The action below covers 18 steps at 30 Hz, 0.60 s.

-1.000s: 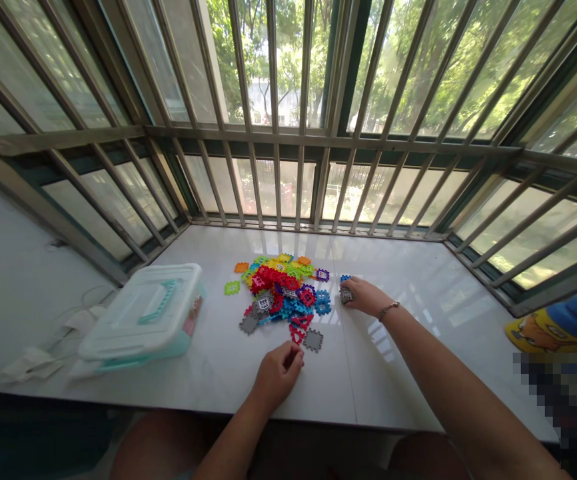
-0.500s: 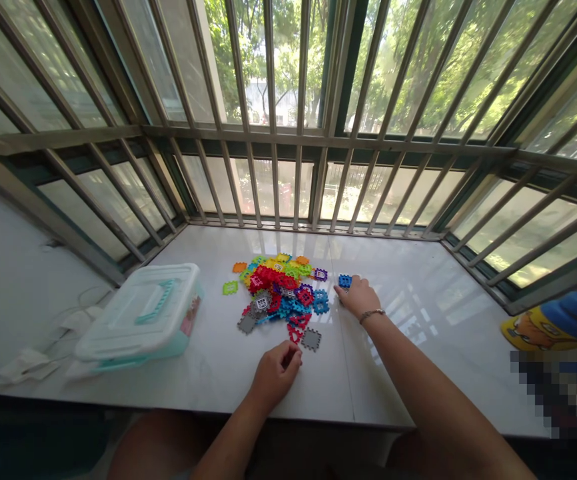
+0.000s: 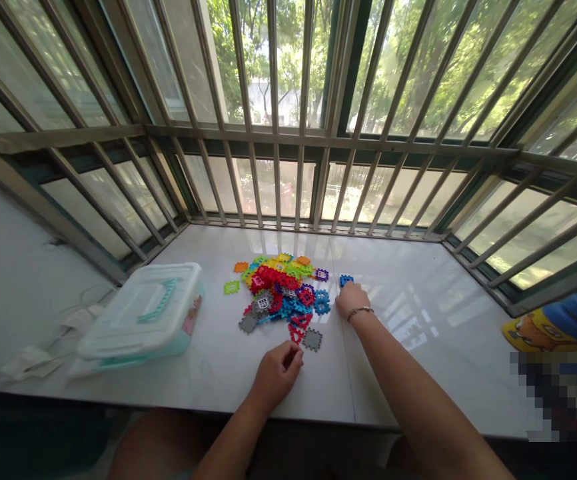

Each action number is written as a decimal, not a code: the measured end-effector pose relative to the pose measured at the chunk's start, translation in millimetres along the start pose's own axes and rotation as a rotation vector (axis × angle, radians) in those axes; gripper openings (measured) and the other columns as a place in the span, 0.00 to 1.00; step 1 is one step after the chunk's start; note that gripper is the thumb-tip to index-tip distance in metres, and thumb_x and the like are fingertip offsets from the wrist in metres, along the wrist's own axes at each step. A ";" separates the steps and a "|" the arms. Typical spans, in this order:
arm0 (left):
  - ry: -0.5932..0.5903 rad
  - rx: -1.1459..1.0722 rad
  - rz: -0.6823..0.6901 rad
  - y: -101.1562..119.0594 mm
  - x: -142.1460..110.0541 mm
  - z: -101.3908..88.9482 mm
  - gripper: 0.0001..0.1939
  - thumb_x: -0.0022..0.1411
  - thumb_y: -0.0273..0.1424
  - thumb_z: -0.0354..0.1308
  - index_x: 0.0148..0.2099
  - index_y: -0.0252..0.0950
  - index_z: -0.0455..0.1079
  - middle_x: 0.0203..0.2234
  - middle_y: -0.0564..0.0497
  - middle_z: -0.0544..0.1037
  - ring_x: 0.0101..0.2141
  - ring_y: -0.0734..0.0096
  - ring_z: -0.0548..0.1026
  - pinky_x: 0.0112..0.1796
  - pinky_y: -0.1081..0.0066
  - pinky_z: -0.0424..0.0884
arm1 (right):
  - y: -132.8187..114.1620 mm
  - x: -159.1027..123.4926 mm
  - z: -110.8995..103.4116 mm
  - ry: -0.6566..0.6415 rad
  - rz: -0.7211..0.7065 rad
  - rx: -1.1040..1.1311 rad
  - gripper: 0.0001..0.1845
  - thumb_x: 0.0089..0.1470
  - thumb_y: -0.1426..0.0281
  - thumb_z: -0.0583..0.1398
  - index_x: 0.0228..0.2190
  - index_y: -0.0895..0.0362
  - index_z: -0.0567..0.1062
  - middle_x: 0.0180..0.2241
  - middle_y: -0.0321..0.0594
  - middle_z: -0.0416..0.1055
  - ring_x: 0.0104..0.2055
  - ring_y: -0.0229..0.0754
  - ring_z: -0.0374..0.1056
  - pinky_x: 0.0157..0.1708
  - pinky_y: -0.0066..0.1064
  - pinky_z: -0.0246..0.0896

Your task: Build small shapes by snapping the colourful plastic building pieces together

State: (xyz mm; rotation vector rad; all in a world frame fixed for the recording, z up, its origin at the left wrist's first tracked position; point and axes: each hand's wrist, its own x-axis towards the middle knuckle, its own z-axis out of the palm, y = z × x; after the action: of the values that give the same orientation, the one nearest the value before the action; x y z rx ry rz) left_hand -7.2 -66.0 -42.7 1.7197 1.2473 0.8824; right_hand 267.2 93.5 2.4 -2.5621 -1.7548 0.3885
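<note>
A mixed heap of plastic interlocking building tiles [image 3: 284,283] lies in the middle of the white tabletop, in red, yellow, green, blue, purple and grey. Right of it is a blue building tile [image 3: 346,281]. My right hand [image 3: 353,300], with a bracelet on the wrist, has its fingers bent down at that tile's near edge; the hand covers its fingertips. My left hand [image 3: 279,370] rests curled on the table in front of the heap, nothing visible in it. A flat grey tile [image 3: 312,339] and red tiles [image 3: 297,332] lie just beyond it.
On the left stands a lidded storage box [image 3: 141,310] with a turquoise handle, beside white cables and papers [image 3: 33,363]. A yellow and blue container [image 3: 553,323] is at the right edge. Metal window bars [image 3: 298,180] close off the table's far side.
My right hand has shifted slightly left and its thumb has drawn in toward the fingers. The blue tile stays in place. My left hand keeps still.
</note>
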 end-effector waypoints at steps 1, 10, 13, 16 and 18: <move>0.002 0.002 0.000 0.2 0.0 0.0 0.15 0.75 0.42 0.57 0.39 0.40 0.76 0.30 0.51 0.82 0.31 0.67 0.76 0.36 0.69 0.66 | -0.3 -1.3 -0.1 0.002 0.006 -0.003 0.25 0.68 0.68 0.60 0.63 0.64 0.70 0.60 0.66 0.70 0.60 0.62 0.74 0.58 0.45 0.68; 0.000 0.016 0.003 2.4 0.2 -1.6 0.14 0.75 0.41 0.57 0.39 0.41 0.76 0.30 0.51 0.83 0.31 0.66 0.77 0.36 0.69 0.66 | -5.1 -6.0 0.5 0.022 0.075 -0.005 0.25 0.68 0.69 0.59 0.63 0.64 0.70 0.59 0.66 0.70 0.60 0.61 0.73 0.58 0.46 0.67; 0.006 0.020 0.007 1.8 0.3 -1.3 0.14 0.75 0.41 0.57 0.39 0.41 0.76 0.30 0.51 0.83 0.31 0.66 0.77 0.36 0.69 0.66 | -6.1 -8.2 -0.9 0.034 0.080 -0.007 0.24 0.68 0.68 0.59 0.62 0.64 0.70 0.58 0.65 0.71 0.59 0.60 0.73 0.57 0.45 0.68; 0.009 0.019 0.007 1.0 0.1 -0.6 0.13 0.75 0.41 0.57 0.39 0.41 0.76 0.30 0.52 0.82 0.31 0.67 0.76 0.36 0.69 0.66 | -5.5 -16.0 -5.0 0.050 0.078 -0.005 0.27 0.69 0.62 0.62 0.63 0.64 0.69 0.58 0.64 0.71 0.59 0.62 0.73 0.56 0.45 0.68; 0.009 0.019 0.006 0.5 0.0 -0.1 0.13 0.75 0.40 0.57 0.39 0.41 0.76 0.30 0.52 0.82 0.31 0.67 0.76 0.35 0.69 0.65 | -3.0 -26.0 -7.8 0.104 0.068 -0.007 0.30 0.70 0.57 0.61 0.63 0.64 0.69 0.59 0.64 0.70 0.60 0.64 0.71 0.56 0.46 0.68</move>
State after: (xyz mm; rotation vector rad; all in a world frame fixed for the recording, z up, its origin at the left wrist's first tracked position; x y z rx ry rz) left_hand -7.1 -66.1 -42.2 1.7372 1.2610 0.8856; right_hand 257.2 71.7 15.6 -2.6013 -1.6418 0.2453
